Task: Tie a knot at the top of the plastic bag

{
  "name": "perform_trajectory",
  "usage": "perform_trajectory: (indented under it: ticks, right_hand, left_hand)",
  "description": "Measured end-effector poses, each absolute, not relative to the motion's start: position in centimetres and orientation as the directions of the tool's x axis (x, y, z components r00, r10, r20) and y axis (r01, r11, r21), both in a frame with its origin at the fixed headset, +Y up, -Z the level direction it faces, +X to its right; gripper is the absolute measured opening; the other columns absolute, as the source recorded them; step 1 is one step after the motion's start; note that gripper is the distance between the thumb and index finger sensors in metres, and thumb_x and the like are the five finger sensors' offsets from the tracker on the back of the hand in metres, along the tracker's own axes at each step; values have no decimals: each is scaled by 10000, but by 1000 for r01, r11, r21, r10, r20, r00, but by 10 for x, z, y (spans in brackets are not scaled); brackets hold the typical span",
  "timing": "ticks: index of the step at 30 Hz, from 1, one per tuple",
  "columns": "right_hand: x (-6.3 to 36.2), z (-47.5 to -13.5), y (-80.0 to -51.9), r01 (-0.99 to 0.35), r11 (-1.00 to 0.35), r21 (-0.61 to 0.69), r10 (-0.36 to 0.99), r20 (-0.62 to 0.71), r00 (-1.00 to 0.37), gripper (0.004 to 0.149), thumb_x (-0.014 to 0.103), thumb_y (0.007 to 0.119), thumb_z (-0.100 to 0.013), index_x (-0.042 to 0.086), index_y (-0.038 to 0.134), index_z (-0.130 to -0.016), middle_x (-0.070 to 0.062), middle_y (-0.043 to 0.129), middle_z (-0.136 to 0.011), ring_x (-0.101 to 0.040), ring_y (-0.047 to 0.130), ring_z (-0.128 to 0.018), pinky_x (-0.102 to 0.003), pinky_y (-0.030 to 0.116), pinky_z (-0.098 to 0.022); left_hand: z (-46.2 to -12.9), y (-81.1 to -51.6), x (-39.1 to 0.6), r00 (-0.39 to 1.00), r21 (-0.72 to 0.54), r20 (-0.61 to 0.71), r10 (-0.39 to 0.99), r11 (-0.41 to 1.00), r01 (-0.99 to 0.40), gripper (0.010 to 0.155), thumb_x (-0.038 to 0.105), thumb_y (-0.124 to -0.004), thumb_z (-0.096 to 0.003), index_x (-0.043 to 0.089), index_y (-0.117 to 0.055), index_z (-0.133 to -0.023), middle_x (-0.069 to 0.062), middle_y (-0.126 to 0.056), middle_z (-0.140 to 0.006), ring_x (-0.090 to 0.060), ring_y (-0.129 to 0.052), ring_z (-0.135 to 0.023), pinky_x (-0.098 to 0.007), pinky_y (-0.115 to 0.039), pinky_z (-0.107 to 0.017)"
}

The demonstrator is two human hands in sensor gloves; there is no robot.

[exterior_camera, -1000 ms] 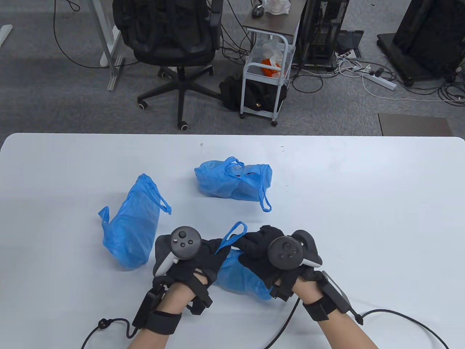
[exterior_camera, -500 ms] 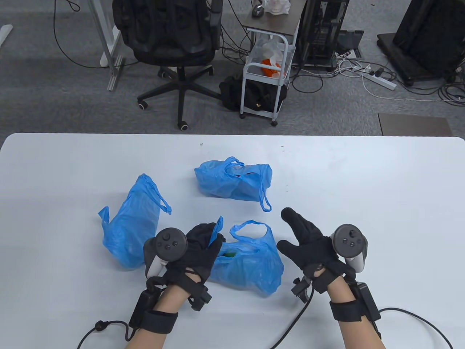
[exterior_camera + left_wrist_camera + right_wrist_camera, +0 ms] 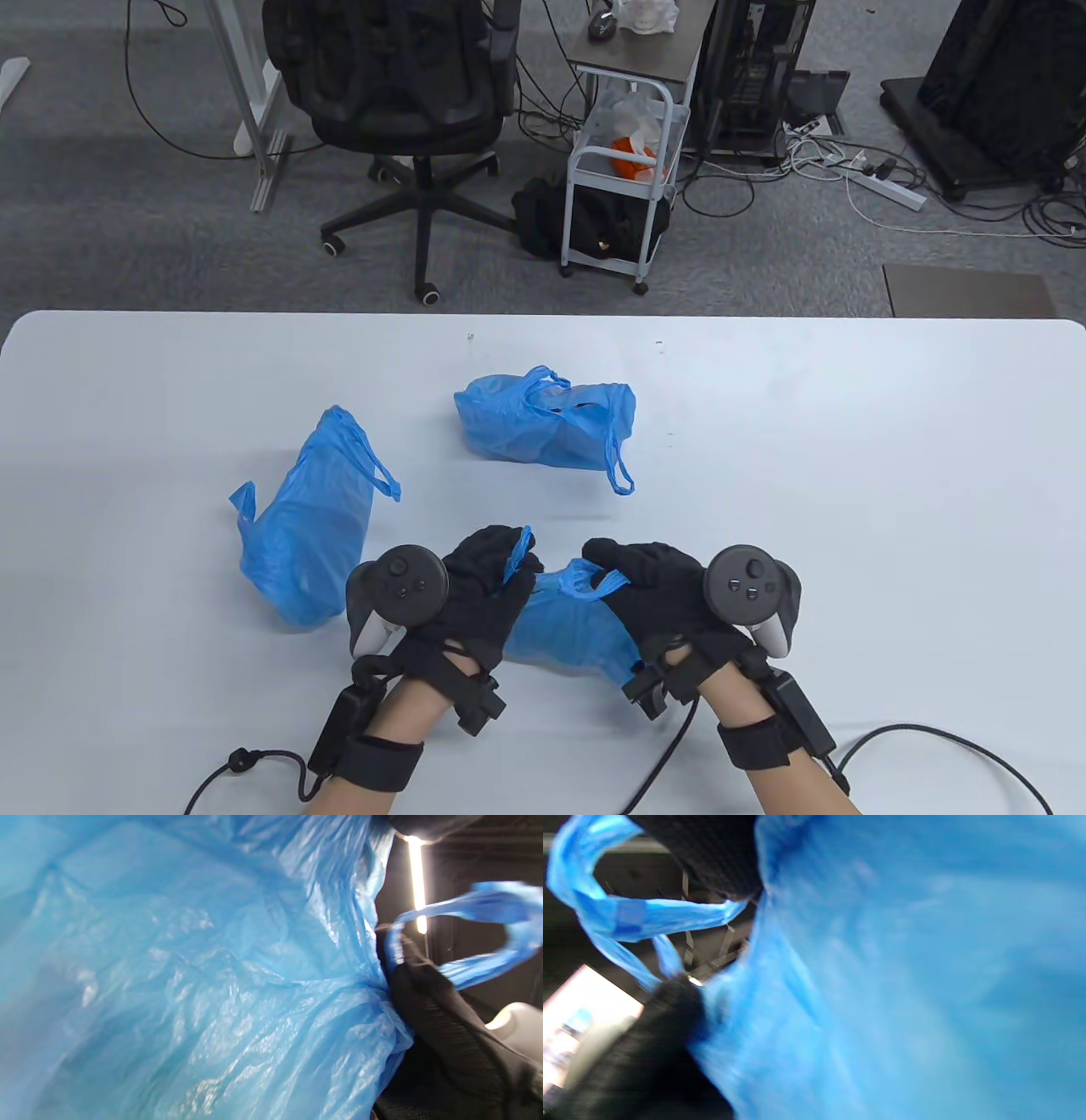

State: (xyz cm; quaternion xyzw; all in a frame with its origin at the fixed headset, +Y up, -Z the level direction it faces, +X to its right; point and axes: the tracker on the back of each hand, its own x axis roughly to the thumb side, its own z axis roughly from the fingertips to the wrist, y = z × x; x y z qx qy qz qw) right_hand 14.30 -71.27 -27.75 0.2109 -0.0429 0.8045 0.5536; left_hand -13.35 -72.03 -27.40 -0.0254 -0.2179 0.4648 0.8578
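A blue plastic bag (image 3: pixel 570 626) sits near the table's front edge between my hands. My left hand (image 3: pixel 488 577) grips the bag's left handle (image 3: pixel 517 553), whose tip sticks up above the fingers. My right hand (image 3: pixel 640 577) grips the bag's right handle (image 3: pixel 594 580). The bag fills the left wrist view (image 3: pixel 212 984), where a handle loop (image 3: pixel 479 929) stands out past a black glove. It also fills the blurred right wrist view (image 3: pixel 903 984), with a handle loop (image 3: pixel 623 916) at the upper left.
Two more blue bags lie on the white table (image 3: pixel 848 441): one at the left (image 3: pixel 305 526), one behind the centre (image 3: pixel 547 420) with loose handles. Cables run from both wrists over the front edge. An office chair (image 3: pixel 407 119) and a cart (image 3: pixel 624 170) stand beyond the table.
My right hand let go of the bag, swung open to the right, then came back and took the right handle. My left hand kept hold of the left handle throughout.
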Motion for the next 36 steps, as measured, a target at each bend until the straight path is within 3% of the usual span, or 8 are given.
perform_trajectory:
  ticks: [6,10,15,17,20,28,33,36]
  right_hand:
    - [153,-283,-719,-970,-35,240,923,381,61,412,369,884,-416,187,806,-778,-163,832,-874,-484,838,-770,-715,464,-612]
    - [160,-285,-721,-979,-3,206,926,370,75,425,382,897,-403,195,784,-767,-102,905,-765,-431,910,-683,-706,496,-606]
    - [162,-283,-716,-974,-73,212,922,386,15,679,310,918,-410,133,577,-970,-38,842,-668,-407,838,-614,-696,429,-617]
    - [162,-283,-718,-969,-138,203,923,382,-52,671,377,907,-413,171,605,-975,-49,822,-673,-422,796,-627,-694,382,-624]
    - [164,-284,-719,-970,-153,190,927,368,-74,430,424,826,-437,184,887,-789,-97,831,-664,-457,757,-637,-689,324,-637]
    - [176,-281,-704,-985,17,173,903,421,90,364,436,774,-434,158,936,-605,-106,871,-712,-504,744,-715,-698,323,-640]
    - [168,-278,-703,-974,-179,138,890,444,-101,371,479,751,-434,151,919,-481,-117,893,-624,-513,768,-664,-702,335,-635]
    - [152,-275,-707,-887,-394,239,849,465,-252,449,524,697,-444,148,834,-648,-149,777,-784,-549,667,-757,-724,238,-659]
  left_hand:
    - [-274,-717,-132,432,-228,377,819,534,-814,449,553,-573,-456,333,-576,-848,70,-519,-1054,-286,-478,-1057,-580,-370,-761]
    - [-275,-720,-129,347,-267,383,856,463,-846,480,589,-571,-452,353,-523,-867,79,-478,-1067,-284,-455,-1067,-581,-365,-762]
    - [-277,-722,-134,331,-265,375,866,442,-857,447,580,-569,-454,342,-574,-832,79,-543,-1039,-286,-490,-1055,-581,-378,-759]
    - [-277,-722,-136,326,-266,371,869,436,-860,433,576,-568,-454,337,-593,-814,82,-567,-1026,-285,-502,-1051,-580,-386,-758]
    - [-277,-722,-137,329,-264,369,870,437,-860,446,589,-571,-451,334,-591,-817,78,-569,-1026,-287,-508,-1049,-580,-390,-757]
    - [-280,-719,-149,328,-215,346,879,415,-884,405,556,-559,-459,312,-638,-771,80,-636,-981,-283,-553,-1028,-572,-416,-752]
    - [-279,-721,-144,360,-220,355,863,451,-865,405,561,-564,-456,307,-656,-756,77,-659,-968,-288,-566,-1023,-573,-423,-749]
    - [-276,-717,-138,429,-206,398,811,535,-819,410,566,-566,-455,308,-661,-759,74,-663,-970,-288,-569,-1023,-574,-424,-749]
